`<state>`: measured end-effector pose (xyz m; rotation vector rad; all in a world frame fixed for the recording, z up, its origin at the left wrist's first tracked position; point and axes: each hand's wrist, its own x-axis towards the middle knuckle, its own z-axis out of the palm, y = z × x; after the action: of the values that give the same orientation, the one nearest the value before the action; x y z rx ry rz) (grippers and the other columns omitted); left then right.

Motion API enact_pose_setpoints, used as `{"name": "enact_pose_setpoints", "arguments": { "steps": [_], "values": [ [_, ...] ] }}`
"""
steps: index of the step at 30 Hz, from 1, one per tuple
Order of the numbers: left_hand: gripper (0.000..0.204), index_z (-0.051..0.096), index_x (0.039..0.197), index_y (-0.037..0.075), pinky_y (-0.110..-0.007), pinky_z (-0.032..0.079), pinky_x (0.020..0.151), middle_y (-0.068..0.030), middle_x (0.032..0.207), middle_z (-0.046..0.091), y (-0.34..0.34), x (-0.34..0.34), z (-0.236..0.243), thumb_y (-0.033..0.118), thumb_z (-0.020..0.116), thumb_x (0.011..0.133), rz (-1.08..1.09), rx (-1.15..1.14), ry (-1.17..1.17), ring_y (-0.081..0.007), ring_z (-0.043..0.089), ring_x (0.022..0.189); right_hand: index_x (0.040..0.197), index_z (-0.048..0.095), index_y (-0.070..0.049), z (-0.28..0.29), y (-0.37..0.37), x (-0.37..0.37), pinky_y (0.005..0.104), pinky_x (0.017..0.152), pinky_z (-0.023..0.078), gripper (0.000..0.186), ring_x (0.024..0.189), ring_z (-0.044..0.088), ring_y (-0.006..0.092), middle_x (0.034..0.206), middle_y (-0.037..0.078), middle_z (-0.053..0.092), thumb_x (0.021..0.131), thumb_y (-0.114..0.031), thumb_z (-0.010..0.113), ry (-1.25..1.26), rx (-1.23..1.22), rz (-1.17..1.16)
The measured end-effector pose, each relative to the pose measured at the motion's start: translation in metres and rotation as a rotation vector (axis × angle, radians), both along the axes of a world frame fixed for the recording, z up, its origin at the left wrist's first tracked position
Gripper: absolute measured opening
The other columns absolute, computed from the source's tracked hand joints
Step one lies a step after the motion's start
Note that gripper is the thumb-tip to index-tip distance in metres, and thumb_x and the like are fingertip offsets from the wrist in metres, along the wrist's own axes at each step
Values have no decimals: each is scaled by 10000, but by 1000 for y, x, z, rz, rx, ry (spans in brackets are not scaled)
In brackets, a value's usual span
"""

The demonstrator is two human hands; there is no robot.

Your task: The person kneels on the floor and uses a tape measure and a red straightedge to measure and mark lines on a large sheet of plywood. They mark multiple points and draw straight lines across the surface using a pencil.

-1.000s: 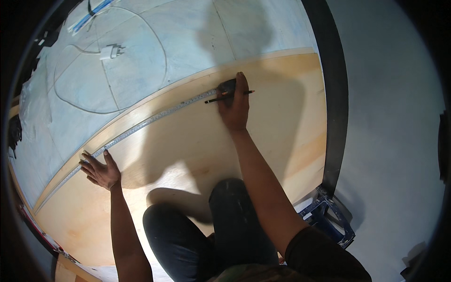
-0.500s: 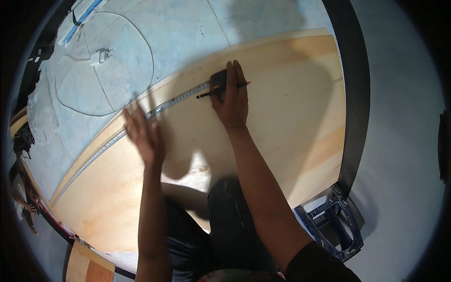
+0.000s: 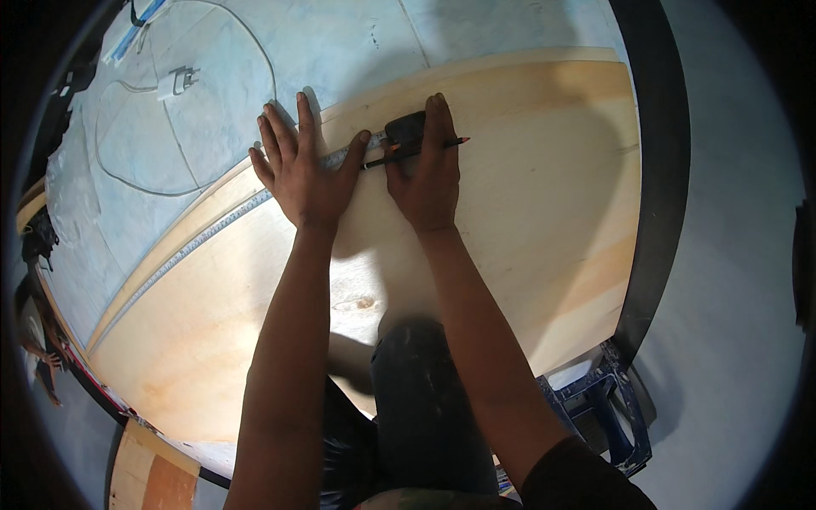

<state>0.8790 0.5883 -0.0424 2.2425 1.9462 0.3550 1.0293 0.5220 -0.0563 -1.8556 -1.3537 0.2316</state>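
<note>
A single pale blue surface (image 3: 228, 127) fills the view from 9 to 12 o'clock, with one black band (image 3: 667, 170) bordering it at 3 o'clock. One wooden board (image 3: 527, 221) lies on it through the centre, its far edge bowed by the lens. One blue stool-like frame (image 3: 610, 416) sits at 5 o'clock, and one clear plastic sheet (image 3: 76, 200) lies at 10.

The one tape measure (image 3: 406, 129) is on the board: its black case stands at 12 o'clock, and its blade (image 3: 212, 230) points from there toward 8 o'clock, the long axis following the board's far edge.

Two hands meet it, near each other but apart. The right hand (image 3: 424, 183) is clamped on the case. The left hand (image 3: 313, 180), flat with fingers spread, lies across the blade at 11 o'clock, fingertips beyond the far edge of the wood, thumb tip just beside the case.

One white corded charger (image 3: 176, 83) rests at 10 o'clock, its prongs toward 2. Smallest is one dark pencil (image 3: 380, 161), held under the right fingers across the case; its reddish tip points between 2 and 3 o'clock, its other end near the left thumb.

Half a second ago the left hand was blurred and farther toward 9 o'clock along the blade; a second ago it was farther off again. Now it is close to the case, while the right hand keeps the same hold.
</note>
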Motion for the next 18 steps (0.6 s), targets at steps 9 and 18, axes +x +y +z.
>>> {"name": "enact_pose_setpoints", "arguments": {
  "steps": [9,18],
  "values": [
    [1136,307,1764,263,-641,122,1352,-219,1822,240,1,-1,-3,831,721,871,1,-11,47,-363,172,1711,1663,363,33,1,-5,3,554,1232,439,818,1484,505,523,1644,331,450,972,-133,770,84,-28,71],
    [1167,261,1772,319,-616,93,1369,-178,1844,183,3,-2,-8,856,719,843,14,-33,118,-328,147,1717,1661,334,63,-2,-1,1,526,1239,458,773,1514,462,530,1659,349,396,979,-78,669,67,29,22]
  ]
}}
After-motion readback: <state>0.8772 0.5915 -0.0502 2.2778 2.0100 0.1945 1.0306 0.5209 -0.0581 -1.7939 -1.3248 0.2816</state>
